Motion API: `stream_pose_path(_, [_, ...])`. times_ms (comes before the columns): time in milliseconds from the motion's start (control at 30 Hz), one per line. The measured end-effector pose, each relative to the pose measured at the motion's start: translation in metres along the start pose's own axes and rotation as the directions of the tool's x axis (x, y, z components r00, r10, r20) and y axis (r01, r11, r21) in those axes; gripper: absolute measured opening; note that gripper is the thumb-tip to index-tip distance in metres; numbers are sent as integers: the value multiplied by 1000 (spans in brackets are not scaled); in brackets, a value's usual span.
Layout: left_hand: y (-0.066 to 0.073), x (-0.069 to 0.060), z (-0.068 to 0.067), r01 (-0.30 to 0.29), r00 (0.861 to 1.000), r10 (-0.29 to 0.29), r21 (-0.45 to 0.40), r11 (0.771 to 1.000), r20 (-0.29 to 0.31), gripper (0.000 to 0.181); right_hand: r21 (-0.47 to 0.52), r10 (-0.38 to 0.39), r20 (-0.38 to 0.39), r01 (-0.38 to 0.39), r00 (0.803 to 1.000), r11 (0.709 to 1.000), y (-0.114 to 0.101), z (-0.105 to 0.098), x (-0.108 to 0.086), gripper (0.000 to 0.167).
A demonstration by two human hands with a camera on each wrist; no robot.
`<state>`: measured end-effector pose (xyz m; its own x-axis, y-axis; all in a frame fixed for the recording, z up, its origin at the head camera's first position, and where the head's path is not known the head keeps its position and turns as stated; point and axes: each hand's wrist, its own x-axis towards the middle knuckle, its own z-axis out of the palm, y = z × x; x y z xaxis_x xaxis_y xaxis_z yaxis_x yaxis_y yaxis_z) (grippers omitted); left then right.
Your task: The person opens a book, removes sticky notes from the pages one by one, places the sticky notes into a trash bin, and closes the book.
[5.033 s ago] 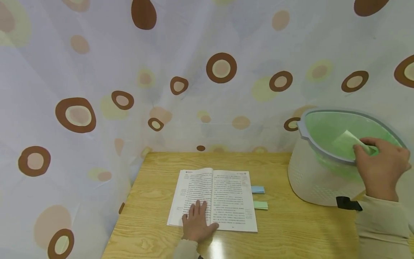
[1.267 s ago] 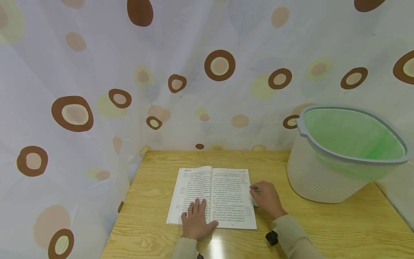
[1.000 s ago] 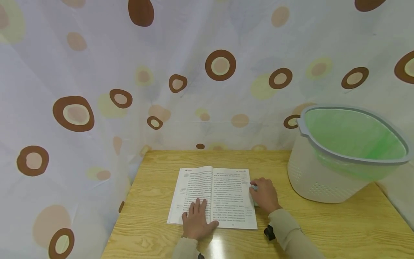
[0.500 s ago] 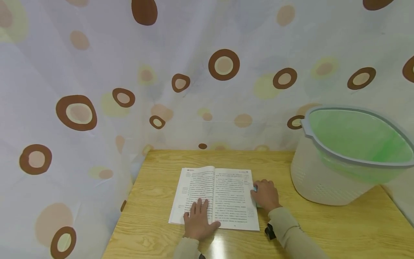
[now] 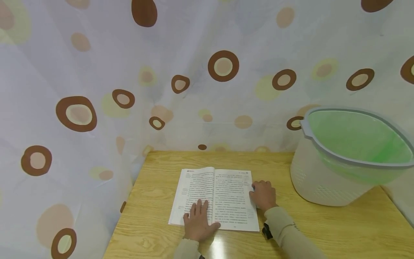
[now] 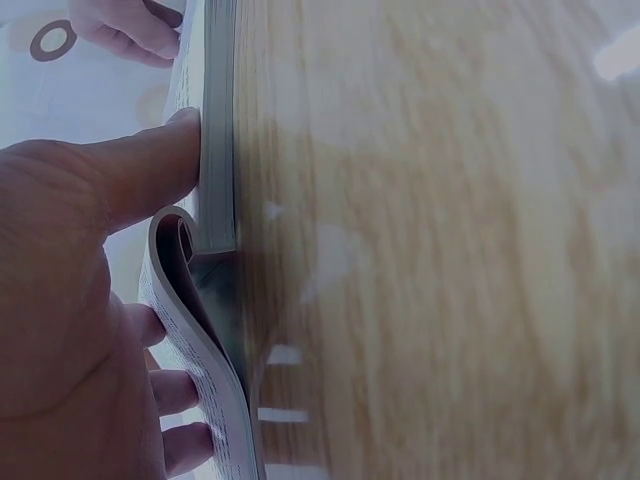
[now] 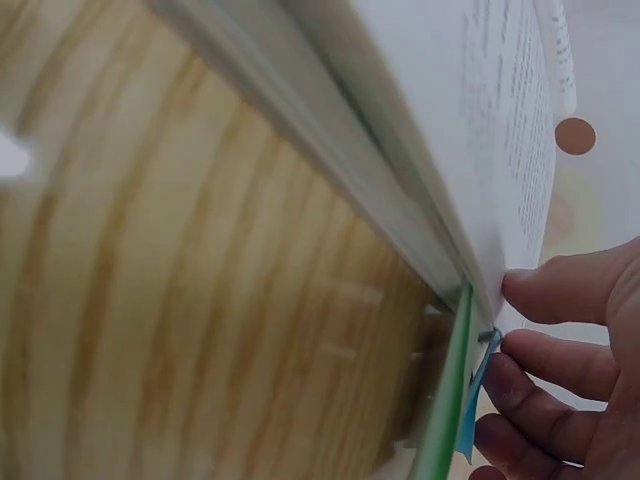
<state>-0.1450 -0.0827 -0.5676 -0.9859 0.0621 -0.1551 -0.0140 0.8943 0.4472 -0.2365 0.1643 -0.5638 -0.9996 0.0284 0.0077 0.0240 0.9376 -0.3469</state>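
Note:
An open book [image 5: 231, 201] lies on the table. My left hand [image 5: 198, 221] rests spread across its left page, with the thumb over the inner fold; the left wrist view shows this thumb [image 6: 150, 165] on the book near its bottom edge. At the right edge of the right page is my right hand [image 5: 263, 195], fingers curled. In the right wrist view its thumb [image 7: 550, 285] touches the page edge, and its fingertips are at a blue sticky tab [image 7: 475, 400] beside it. A green sticky tab [image 7: 450, 400] sticks out nearer; from the head it is hidden.
A tall white laundry basket [image 5: 323, 183] with a grey rim and green inside stands at the right back of the wooden table [image 5: 155, 201]. A dotted curtain [image 5: 194, 43] hangs behind and at the left.
Five seconds ago my right hand held a pale green slip over the basket. It has since come to the book's right edge, at the blue tab. The left hand stays in place.

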Motion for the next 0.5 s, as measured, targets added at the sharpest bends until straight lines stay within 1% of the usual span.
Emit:
stream_pose_path(100, [0, 0, 2, 2, 1000, -2, -1, 1000, -4, 91, -3, 4, -11, -4, 1000, 1000, 0, 3, 0, 31])
stream_pose_path(300, [2, 0, 1, -4, 1000, 4, -2, 1000, -1, 91, 8, 23, -19, -23, 1000, 1000, -1, 5, 0, 34])
stream_pose_path(500, [0, 0, 2, 0, 1000, 0, 13, 1000, -6, 91, 59, 40, -18, -39, 999, 998, -3, 4, 0, 36])
